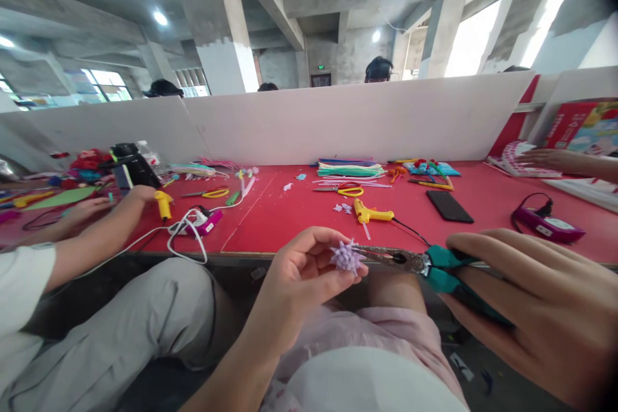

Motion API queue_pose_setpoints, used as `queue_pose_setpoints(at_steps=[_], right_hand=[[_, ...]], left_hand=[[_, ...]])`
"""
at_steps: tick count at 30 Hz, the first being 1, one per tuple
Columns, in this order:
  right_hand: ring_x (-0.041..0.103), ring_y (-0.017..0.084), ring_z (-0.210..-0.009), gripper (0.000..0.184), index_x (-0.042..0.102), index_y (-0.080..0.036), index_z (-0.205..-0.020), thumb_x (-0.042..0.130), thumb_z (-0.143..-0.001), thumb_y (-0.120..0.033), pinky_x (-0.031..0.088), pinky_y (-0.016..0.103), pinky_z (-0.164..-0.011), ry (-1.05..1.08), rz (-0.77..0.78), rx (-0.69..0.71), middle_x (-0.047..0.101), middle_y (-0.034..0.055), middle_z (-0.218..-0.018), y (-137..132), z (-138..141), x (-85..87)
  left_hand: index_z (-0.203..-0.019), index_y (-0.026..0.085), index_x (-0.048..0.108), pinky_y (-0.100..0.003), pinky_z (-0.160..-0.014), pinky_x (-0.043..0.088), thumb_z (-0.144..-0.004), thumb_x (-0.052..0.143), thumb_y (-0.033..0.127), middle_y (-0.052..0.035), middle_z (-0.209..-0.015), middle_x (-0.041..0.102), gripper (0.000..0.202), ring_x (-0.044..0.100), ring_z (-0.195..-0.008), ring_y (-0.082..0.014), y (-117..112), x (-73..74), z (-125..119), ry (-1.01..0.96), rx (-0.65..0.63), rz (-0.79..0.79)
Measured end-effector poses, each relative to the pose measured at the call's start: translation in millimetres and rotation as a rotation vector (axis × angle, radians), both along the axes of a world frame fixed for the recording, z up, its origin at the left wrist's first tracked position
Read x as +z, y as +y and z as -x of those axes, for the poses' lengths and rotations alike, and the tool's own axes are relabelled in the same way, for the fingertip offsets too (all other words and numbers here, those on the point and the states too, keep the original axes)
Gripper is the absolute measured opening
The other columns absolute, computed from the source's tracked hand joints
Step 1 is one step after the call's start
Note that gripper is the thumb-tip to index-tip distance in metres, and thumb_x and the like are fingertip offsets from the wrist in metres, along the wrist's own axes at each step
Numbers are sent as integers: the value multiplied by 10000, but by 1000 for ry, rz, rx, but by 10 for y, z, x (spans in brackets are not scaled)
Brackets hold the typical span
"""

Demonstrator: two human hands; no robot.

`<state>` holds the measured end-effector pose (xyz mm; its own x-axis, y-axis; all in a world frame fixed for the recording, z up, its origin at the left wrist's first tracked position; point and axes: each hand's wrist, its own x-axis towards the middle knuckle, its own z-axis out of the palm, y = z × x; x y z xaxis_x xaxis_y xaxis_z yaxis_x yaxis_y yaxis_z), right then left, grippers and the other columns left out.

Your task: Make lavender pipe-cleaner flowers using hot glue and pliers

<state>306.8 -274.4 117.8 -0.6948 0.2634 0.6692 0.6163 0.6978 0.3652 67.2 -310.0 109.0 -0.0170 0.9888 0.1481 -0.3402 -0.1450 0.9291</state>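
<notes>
"Two hands on the work. State the grip."

"Left hand (299,280): thumb and fingers together, pinching a spiky lilac piece (346,259) by its edges, above the lap and by the table's near edge. Holding the rim presumably spares the points and leaves the face in view. Right hand (541,309): wrapped around the green-handled pliers (400,261)."

"And the jaws?"

"Tips at the piece's upper right side. Whether they are clamped on a strand, I cannot tell (the contact is too small to make out). The right hand sits well back on the handles, likely for leverage; the left appears to steady the piece."

"Next outward?"

"On the red table (270,225), a yellow glue gun (371,214) lies with its handle to the right, which I judge convenient for the right hand. Lilac scraps (344,208) lie just left of it. Behind are yellow-handled scissors (350,191) and fuzzy stems (352,170) laid parallel, probably for easy picking."

"The margins?"

"Right: a black phone (449,206) and a purple power strip (548,224). Left: a co-worker's hand (143,196) near a second glue gun (164,206). A white partition (338,119) backs the table."
</notes>
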Motion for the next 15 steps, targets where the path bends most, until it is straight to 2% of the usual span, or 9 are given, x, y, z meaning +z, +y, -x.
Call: queue_pose_setpoints(at_steps=[15], right_hand=[[535,209,-794,222,567,-207,-718,470,-909,-263,420,363,-705,4,-21,26,625,49,-904,-25,-6,11]], left_hand=[[-858,169,639,-222,-664,545,-658,742,81,-4,-736,690,243,691,-709,-153,-15,5,9,-18,-34,11]])
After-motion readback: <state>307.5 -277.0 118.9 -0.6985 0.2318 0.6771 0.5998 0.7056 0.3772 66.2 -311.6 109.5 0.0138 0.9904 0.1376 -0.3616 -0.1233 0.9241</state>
